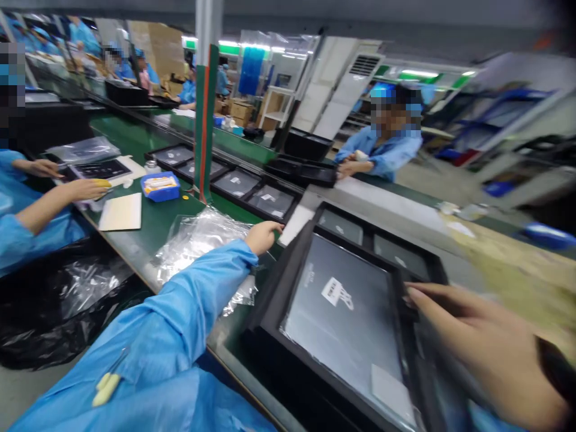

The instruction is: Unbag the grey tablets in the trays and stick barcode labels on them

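Note:
A black tray (288, 282) stands in front of me, holding a grey flat panel (346, 318) with a white label. My left hand (263, 236), in a blue sleeve, reaches forward with fingers curled at the tray's far left corner, touching its edge beside a white card (294, 225). My right hand (486, 348) lies on the tray's right rim, fingers stretched toward the panel's upper right corner. Neither hand lifts anything. Crumpled clear plastic bags (198, 240) lie just left of my left arm.
A green conveyor (135, 141) carries several black trays with panels (252, 189). A co-worker's hand (85, 189) at left works near a blue box (159, 186) and a beige sheet (121, 212). Another person in blue (382, 150) sits opposite. A green post (204, 120) rises mid-table.

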The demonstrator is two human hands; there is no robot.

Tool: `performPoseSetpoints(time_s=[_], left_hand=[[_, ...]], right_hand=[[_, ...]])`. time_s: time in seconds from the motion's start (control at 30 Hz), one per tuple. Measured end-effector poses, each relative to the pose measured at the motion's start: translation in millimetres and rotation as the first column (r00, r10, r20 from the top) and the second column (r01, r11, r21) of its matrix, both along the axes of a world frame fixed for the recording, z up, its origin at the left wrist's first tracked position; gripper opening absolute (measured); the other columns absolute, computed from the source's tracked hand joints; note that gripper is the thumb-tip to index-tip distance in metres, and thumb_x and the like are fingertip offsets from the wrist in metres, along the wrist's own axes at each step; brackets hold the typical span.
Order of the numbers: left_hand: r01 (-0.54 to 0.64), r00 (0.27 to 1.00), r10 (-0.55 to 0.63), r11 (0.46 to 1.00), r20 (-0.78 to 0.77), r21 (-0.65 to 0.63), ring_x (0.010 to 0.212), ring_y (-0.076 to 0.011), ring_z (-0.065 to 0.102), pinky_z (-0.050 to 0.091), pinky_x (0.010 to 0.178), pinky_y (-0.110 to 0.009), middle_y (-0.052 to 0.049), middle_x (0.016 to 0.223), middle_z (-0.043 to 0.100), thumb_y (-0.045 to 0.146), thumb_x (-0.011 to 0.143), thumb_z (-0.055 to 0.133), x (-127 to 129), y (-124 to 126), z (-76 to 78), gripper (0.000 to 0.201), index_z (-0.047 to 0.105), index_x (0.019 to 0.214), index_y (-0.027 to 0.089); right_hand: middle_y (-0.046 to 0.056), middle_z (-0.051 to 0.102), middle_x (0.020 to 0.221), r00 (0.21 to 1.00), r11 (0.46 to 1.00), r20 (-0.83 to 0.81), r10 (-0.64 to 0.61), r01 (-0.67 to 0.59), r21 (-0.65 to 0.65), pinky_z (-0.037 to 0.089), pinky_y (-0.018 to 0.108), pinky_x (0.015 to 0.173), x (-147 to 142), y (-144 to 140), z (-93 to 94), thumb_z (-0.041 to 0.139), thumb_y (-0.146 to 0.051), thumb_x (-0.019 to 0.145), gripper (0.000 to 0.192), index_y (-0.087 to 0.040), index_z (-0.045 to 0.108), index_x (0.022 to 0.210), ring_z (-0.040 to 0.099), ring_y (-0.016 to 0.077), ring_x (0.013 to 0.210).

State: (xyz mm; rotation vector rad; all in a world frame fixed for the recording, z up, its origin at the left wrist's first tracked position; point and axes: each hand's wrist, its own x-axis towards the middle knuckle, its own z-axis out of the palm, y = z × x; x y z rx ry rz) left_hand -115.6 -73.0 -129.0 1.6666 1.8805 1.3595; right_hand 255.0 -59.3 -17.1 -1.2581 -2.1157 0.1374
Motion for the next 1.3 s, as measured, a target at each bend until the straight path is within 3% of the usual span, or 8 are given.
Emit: performPoseSetpoints(time_s=[0.2,0.43,0.63,0.73,0.87,1.07,1.2,1.3], left_hand=[[0.003,1.0,-0.003,1.0,-0.02,0.003,0.128,-0.0177,0.064,0.046,0.118,-0.031,-0.005,0.13,0.073,-0.004,0.08,0.039,-6,6,1.3,0.046,0.075,0.099,0.016],[-0.104,0.986,0.09,0.99,-0.139,-0.097,0.126,-0.0212,0.065,0.049,0.115,-0.036,-0.008,0.129,0.073,-0.002,0.087,0.039,-8,6,-0.4,0.045,0.073,0.112,0.016],[-0.088,0.945,0.041,0.987,-0.326,-0.131,0.151,-0.0288,0.041,0.026,0.131,-0.046,-0.015,0.153,0.055,0.01,0.088,0.067,-16,49,6.8,0.042,0.067,0.13,0.014],[-0.039,0.922,-0.031,0.984,-0.387,-0.172,0.142,-0.0305,0.05,0.025,0.129,-0.055,-0.014,0.143,0.063,0.014,0.085,0.074,-24,73,11.7,0.039,0.069,0.124,0.015],[-0.029,0.894,-0.064,0.98,-0.444,-0.198,0.13,-0.0272,0.057,0.025,0.125,-0.057,-0.012,0.125,0.07,0.021,0.096,0.063,-37,93,12.3,0.02,0.071,0.114,0.014],[-0.021,0.871,-0.097,0.972,-0.482,-0.234,0.123,-0.0342,0.057,0.034,0.113,-0.053,-0.015,0.121,0.069,0.025,0.085,0.078,-52,111,5.3,0.021,0.068,0.101,0.017],[-0.034,0.888,-0.067,0.977,-0.455,-0.21,0.122,-0.0331,0.057,0.03,0.114,-0.051,-0.014,0.118,0.069,0.025,0.088,0.072,-53,116,3.7,0.016,0.063,0.098,0.016],[-0.08,0.906,0.015,0.987,-0.424,-0.136,0.122,-0.0319,0.055,0.03,0.113,-0.048,-0.015,0.12,0.068,0.029,0.094,0.063,-54,113,13.9,0.017,0.062,0.105,0.016]], right_hand=[[0.008,0.078,0.077,0.99,0.998,-0.131,0.045,-0.05,-0.036,0.057,0.037,0.064,-9,-2,3.6,0.063,-0.061,0.08,0.039,-0.025,0.08,0.083,0.073,0.0266,0.069],[0.007,0.077,0.074,0.975,0.987,-0.173,0.142,-0.154,-0.052,0.06,0.037,0.065,-12,-4,3.1,0.066,-0.052,0.081,0.032,-0.024,0.082,0.083,0.073,0.0251,0.065],[0.007,0.078,0.075,0.965,0.977,-0.184,0.188,-0.203,-0.067,0.062,0.035,0.066,-17,-7,9.6,0.065,-0.05,0.082,0.032,-0.023,0.082,0.08,0.074,0.0245,0.066],[0.007,0.078,0.075,0.964,0.978,-0.192,0.185,-0.199,-0.058,0.062,0.034,0.066,-17,-9,11.6,0.065,-0.048,0.083,0.03,-0.023,0.083,0.081,0.074,0.0237,0.065],[0.008,0.079,0.077,0.958,0.977,-0.207,0.201,-0.211,-0.032,0.062,0.032,0.063,-18,-10,14.5,0.064,-0.042,0.085,0.027,-0.022,0.083,0.08,0.075,0.0229,0.066],[0.008,0.079,0.078,0.959,0.981,-0.219,0.181,-0.19,-0.022,0.063,0.032,0.065,-22,-11,15.2,0.065,-0.038,0.087,0.024,-0.022,0.082,0.081,0.075,0.0222,0.067],[0.008,0.079,0.078,0.965,0.982,-0.193,0.18,-0.189,-0.026,0.064,0.033,0.067,-22,-13,12.0,0.065,-0.038,0.087,0.023,-0.023,0.082,0.081,0.074,0.0227,0.067],[0.008,0.079,0.078,0.967,0.984,-0.193,0.168,-0.175,-0.017,0.063,0.033,0.065,-21,-13,11.6,0.065,-0.038,0.088,0.023,-0.023,0.082,0.082,0.074,0.0228,0.066]])
